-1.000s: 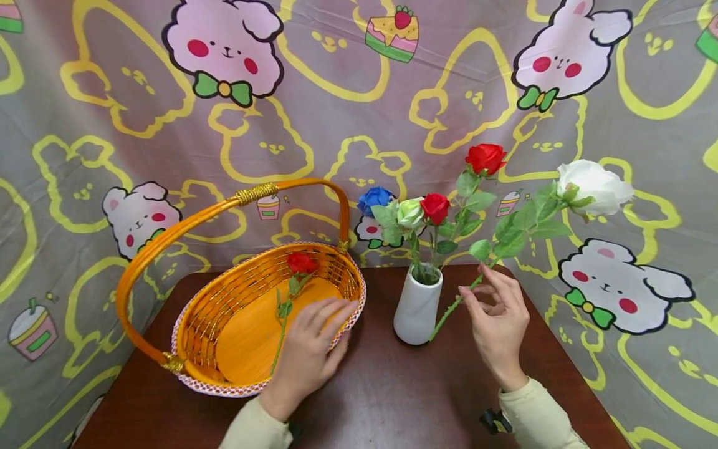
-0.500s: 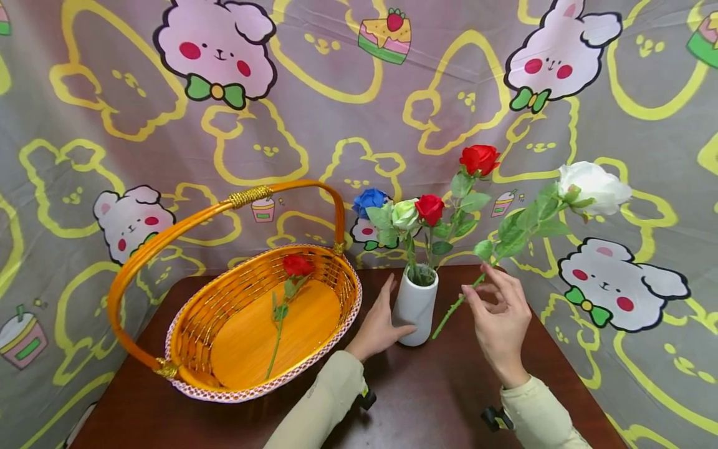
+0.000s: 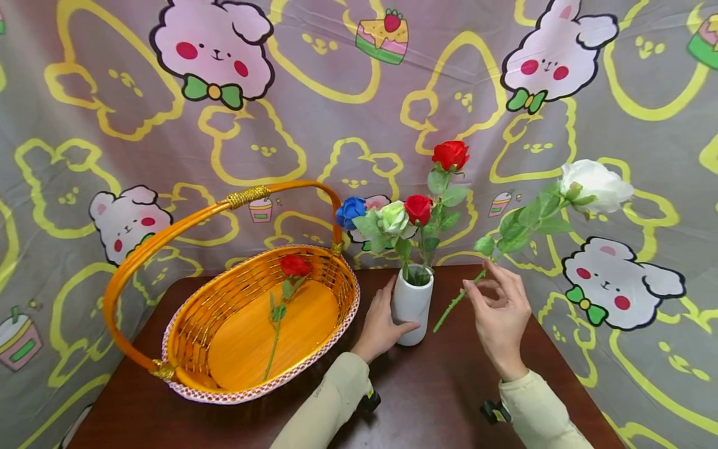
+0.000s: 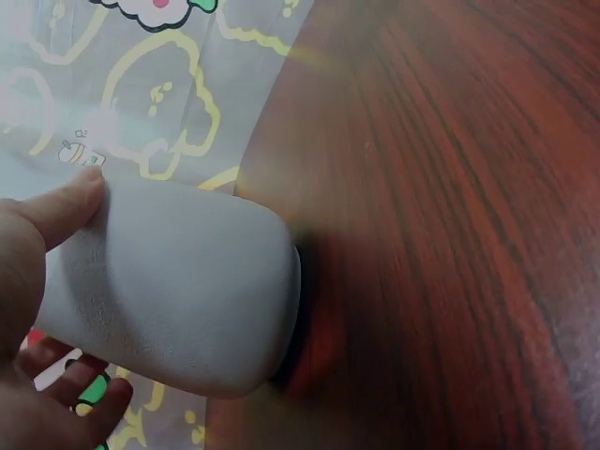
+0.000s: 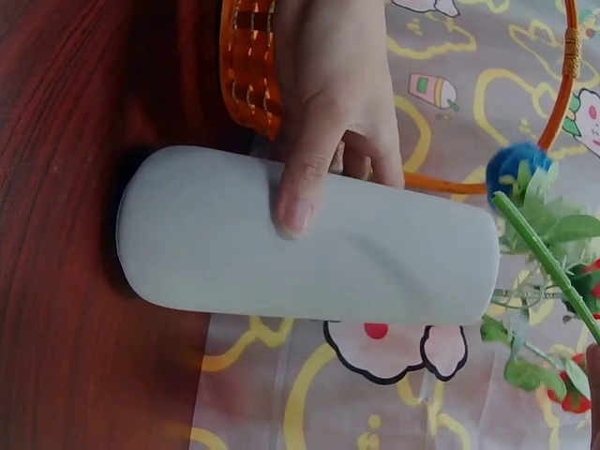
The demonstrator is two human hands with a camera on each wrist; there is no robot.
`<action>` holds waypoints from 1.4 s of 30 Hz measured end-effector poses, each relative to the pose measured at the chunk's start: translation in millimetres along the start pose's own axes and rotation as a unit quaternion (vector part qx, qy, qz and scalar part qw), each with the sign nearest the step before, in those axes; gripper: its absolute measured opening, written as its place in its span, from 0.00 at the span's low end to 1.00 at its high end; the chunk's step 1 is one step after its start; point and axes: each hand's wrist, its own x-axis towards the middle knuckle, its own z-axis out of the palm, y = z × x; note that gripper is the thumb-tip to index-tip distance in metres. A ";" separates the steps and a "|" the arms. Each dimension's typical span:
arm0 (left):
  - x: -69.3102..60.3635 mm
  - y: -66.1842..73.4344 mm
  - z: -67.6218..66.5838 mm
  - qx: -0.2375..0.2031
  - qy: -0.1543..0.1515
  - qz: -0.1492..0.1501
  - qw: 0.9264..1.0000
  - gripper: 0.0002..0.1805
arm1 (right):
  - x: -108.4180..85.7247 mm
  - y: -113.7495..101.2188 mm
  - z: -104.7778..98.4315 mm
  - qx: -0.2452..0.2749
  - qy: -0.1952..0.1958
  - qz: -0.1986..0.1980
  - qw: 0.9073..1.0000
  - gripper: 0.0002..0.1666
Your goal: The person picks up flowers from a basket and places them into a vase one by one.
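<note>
In the head view, my left hand (image 3: 381, 327) grips the lower part of a white vase (image 3: 413, 305) from its left side. Its thumb lies across the front of the vase (image 4: 187, 281), and the other fingers go round behind. Several artificial roses stand in the vase: a blue rose (image 3: 351, 212), a pale green rose (image 3: 393, 217) and two red ones. My right hand (image 3: 501, 318) pinches the thorny stem of a white rose (image 3: 596, 186) between thumb and fingers. That rose slants up to the right, its stem end apart from the vase and lower than the vase's mouth.
An orange woven basket (image 3: 224, 394) with a tall arched handle (image 3: 159, 240) stands on the left of the dark wooden table (image 3: 426, 405). One red rose (image 3: 294, 266) lies inside it. A bunny-print cloth (image 3: 314, 56) hangs behind and at both sides.
My left hand has come from over the basket's edge to the vase and taken hold of it. The flowers in the vase have swung left. My right hand has stayed nearly still with the white rose.
</note>
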 end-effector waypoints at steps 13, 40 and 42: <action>-6.9 -0.2 -7.8 -0.044 -0.020 -0.015 0.999 0.53 | 13.9 9.3 8.7 0.000 0.002 -0.001 1.000 0.32; -5.4 -4.4 -14.6 -0.020 -0.015 -0.004 1.000 0.55 | 40.7 15.6 31.3 0.020 0.046 -0.008 0.999 0.30; -5.3 -4.7 -15.4 -0.018 -0.013 -0.002 1.000 0.55 | 42.0 15.8 33.3 0.024 0.050 -0.011 0.998 0.30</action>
